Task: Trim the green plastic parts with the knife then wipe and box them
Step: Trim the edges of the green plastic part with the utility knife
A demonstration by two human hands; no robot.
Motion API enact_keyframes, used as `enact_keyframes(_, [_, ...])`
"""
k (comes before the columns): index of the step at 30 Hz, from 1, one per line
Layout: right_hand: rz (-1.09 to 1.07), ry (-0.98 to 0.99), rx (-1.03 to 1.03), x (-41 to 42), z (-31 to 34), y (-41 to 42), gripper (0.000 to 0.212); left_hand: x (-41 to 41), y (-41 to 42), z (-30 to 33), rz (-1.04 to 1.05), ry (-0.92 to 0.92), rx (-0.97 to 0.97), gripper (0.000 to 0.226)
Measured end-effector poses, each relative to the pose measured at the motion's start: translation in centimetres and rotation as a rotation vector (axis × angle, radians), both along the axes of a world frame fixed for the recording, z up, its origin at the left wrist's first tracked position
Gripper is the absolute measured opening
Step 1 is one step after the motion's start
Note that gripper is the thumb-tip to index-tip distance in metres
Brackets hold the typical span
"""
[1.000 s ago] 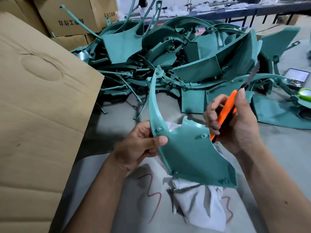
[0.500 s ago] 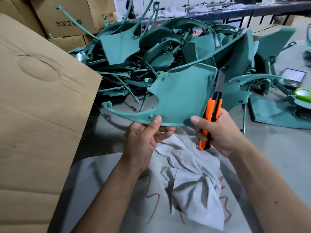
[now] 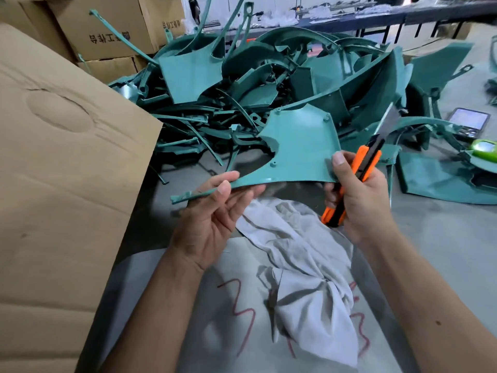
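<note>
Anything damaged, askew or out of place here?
The orange utility knife in the right hand has its blade out, beside the thumb. A phone lies among loose green parts on the floor.

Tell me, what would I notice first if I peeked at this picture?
Probably the bright orange knife, blade out, gripped in the right hand near the middle. Beside it, the left hand holds a green plastic part by its thin tip, above a crumpled white cloth. Behind them sprawls a huge tangled pile of green parts, with a big cardboard flap at the left.
</note>
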State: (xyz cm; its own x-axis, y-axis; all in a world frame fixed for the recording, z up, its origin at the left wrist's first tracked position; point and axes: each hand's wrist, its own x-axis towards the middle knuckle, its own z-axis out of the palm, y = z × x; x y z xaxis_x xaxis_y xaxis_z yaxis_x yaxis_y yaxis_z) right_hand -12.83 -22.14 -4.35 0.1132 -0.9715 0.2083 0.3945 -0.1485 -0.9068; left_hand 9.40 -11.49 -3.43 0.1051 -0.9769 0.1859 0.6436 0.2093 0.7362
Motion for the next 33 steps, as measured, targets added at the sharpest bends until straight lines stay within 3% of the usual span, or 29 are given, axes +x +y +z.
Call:
enact_keyframes(5, [-0.273, 0.506, -0.277, 0.8, -0.5, 0.7, 0.038, -0.5, -0.5, -0.2, 0.123, 0.101, -0.026, 0.020])
enact_keyframes(9, [-0.137, 0.672, -0.548, 1.8, -0.6, 2.0, 0.036, -1.6, -0.7, 0.0, 0.113, 0.230, -0.007, 0.024])
enact_keyframes(12, [-0.105, 0.768, -0.625, 2.5, -0.7, 2.4, 0.038, -2.1, -0.7, 0.2, 0.112, 0.252, 0.056, 0.026])
enact_keyframes(17, [-0.178, 0.788, -0.560, 1.8, -0.8, 1.8, 0.039, -1.6, -0.5, 0.5, 0.071, 0.431, 0.074, 0.026])
enact_keyframes(20, [-0.290, 0.751, -0.445, 1.3, -1.0, 1.0, 0.041, -0.7, -0.2, 0.9, 0.028, 0.475, 0.044, 0.015])
enact_keyframes(22, [-0.379, 0.774, -0.374, 0.7, -1.1, 0.3, 0.043, -0.4, -0.1, 0.9, 0.024, 0.441, 0.049, 0.037])
enact_keyframes(23, [-0.413, 0.806, -0.356, 0.5, -1.2, 0.1, 0.044, -0.4, -0.1, 0.9, 0.029, 0.431, 0.058, 0.037])
enact_keyframes(25, [-0.454, 0.868, -0.341, 0.3, -1.4, -0.1, 0.044, -0.7, -0.1, 0.8, 0.042, 0.424, 0.081, 0.015])
enact_keyframes(28, [-0.513, 0.918, -0.327, 0.3, -1.6, -0.3, 0.045, -0.9, -0.3, 0.5, 0.082, 0.415, 0.130, 0.025])
enact_keyframes(33, [-0.604, 0.872, -0.251, -0.5, -1.3, -0.7, 0.047, 0.4, -0.2, 0.8, 0.153, 0.331, 0.071, 0.019])
